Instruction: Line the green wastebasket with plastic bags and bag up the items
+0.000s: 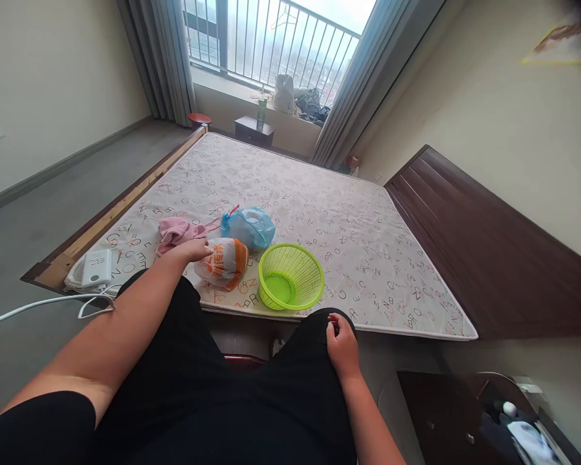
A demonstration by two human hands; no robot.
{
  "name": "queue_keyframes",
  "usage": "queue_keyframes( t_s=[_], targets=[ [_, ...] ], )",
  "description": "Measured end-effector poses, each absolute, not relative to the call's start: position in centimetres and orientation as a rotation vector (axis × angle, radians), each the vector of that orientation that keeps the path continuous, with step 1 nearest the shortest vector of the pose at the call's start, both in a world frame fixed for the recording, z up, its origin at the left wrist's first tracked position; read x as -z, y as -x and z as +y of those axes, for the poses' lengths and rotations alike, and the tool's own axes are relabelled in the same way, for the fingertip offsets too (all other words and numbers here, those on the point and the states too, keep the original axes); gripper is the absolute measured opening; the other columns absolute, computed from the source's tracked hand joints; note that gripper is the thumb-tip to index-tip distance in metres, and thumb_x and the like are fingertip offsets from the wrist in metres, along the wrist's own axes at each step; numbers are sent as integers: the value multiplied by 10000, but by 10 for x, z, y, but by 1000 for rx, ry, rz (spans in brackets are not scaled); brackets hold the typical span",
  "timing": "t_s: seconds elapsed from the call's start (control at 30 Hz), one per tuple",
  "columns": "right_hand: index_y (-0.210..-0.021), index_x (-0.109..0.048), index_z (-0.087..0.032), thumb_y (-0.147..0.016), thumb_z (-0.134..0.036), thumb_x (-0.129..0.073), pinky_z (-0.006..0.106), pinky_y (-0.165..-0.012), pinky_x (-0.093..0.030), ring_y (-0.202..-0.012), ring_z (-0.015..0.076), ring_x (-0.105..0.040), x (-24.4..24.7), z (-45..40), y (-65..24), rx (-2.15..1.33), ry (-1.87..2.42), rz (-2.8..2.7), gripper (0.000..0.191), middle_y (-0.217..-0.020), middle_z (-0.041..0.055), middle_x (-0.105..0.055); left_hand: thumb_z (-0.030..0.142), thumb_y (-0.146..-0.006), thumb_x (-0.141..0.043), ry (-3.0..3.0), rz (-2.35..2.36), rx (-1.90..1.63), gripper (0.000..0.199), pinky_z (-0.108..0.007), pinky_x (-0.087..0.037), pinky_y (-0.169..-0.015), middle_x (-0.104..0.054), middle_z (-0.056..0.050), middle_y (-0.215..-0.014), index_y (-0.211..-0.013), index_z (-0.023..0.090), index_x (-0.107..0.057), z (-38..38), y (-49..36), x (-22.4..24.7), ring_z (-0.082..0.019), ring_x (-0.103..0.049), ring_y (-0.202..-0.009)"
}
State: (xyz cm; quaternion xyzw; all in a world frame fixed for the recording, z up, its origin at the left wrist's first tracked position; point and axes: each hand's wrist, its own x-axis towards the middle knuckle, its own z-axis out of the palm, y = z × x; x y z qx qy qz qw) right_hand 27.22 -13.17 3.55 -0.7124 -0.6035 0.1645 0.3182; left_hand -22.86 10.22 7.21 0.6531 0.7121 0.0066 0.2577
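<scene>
Bare mattress point(329, 194) beyond green basket point(290, 278)

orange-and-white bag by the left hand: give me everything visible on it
The orange-and-white bag looks like thin plastic, stuffed full and rounded, with orange print on white. It lies on its side near the front edge of the mattress, between the pink cloth and the green basket, with the blue bag just behind. The left hand rests on its left end.

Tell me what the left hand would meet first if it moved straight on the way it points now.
The left hand already touches the orange and white bag. Past it, probably the green basket, though depth is unclear.
</scene>
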Motion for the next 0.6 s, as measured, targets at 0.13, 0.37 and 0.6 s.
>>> queue_keyframes(
  t_s=[0.13, 0.37, 0.6],
  targets=[
    [-1145, -669, -170, -931, -385, -456, 425, -942, -534, -1005, 258, -689, -37, -127, -267, -434, 1874, -1604, 370, -1110, 127, -726, 340, -910, -565, -1854, 1885, 22, 497, -382, -445, -1070, -665, -207, -1352, -1341, 108, -654, 77, 202, -75, -339, -613, -1270],
    [-1132, -676, -183, -950, -389, -458, 426, -936, -524, -1013, 257, -687, -36, -123, -264, -444, 1881, -1662, 350, -1101, 108, -730, 451, -924, -553, -1976, 1452, -36, 401, -367, -483, -897, -748, -114, -1083, -1201, 213, -718, -45, 160, -66, -300, -690, -1009],
    [-1130, -671, -187, -955, -395, -451, 430, -941, -509, -1023, 266, -682, -38, -115, -262, -471, 1893, -1699, 350, -1100, 104, -728, 467, -965, -472, -1883, 1530, 131, 444, -362, -472, -833, -756, -144, -1105, -1234, 183, -685, -46, 173, -56, -314, -699, -1024]
  ],
)
